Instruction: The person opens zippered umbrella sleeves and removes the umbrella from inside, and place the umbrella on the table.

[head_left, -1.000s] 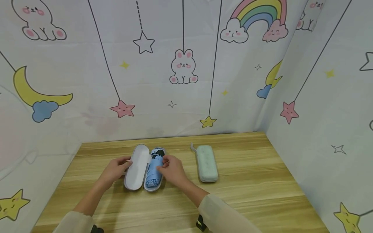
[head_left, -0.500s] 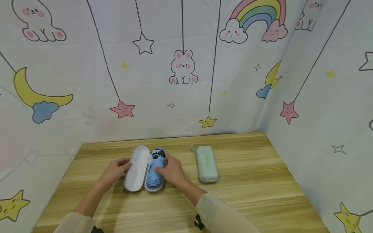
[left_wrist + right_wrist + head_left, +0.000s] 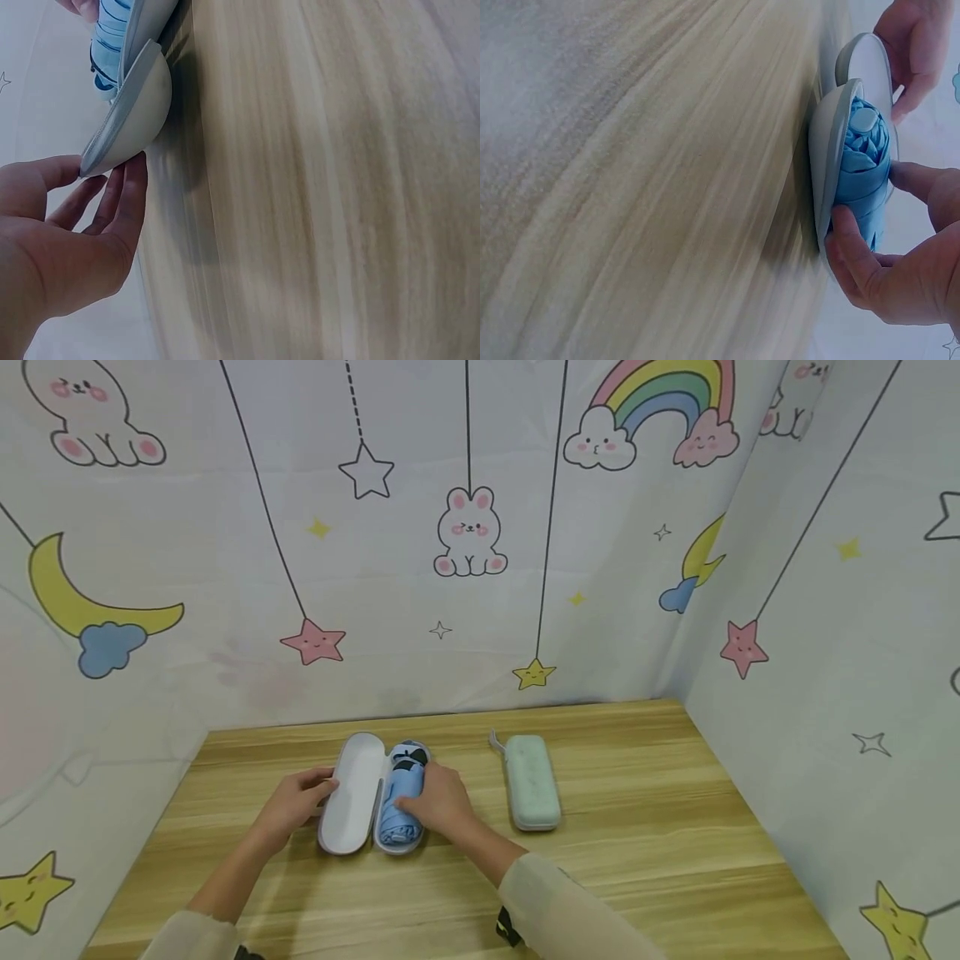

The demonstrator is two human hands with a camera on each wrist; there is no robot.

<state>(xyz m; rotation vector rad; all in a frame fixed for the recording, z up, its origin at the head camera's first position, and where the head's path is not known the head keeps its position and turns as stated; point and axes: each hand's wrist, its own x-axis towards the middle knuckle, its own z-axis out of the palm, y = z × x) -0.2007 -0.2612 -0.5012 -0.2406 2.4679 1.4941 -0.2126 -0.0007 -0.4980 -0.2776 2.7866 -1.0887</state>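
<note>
A folded light-blue umbrella (image 3: 403, 787) with a black-patterned far end lies in one half of an opened white hard case (image 3: 351, 802). My left hand (image 3: 291, 806) holds the outer edge of the other half; in the left wrist view its thumb is on the grey rim and its fingers are under the curved shell (image 3: 142, 116). My right hand (image 3: 444, 800) grips the umbrella from the right. Seen from the right wrist, the thumb presses on the blue fabric (image 3: 866, 184) while the fingers (image 3: 853, 244) are at the case rim beside it.
A closed pale green case (image 3: 532, 781) with a grey wrist loop stands to the right on the wooden table (image 3: 645, 827). White cloth (image 3: 390, 668) printed with rabbits and stars hangs behind the table and along its right side.
My right thumb has moved farther across the umbrella, and the umbrella with its half of the case has shifted slightly right. The left hand keeps its hold on the other half.
</note>
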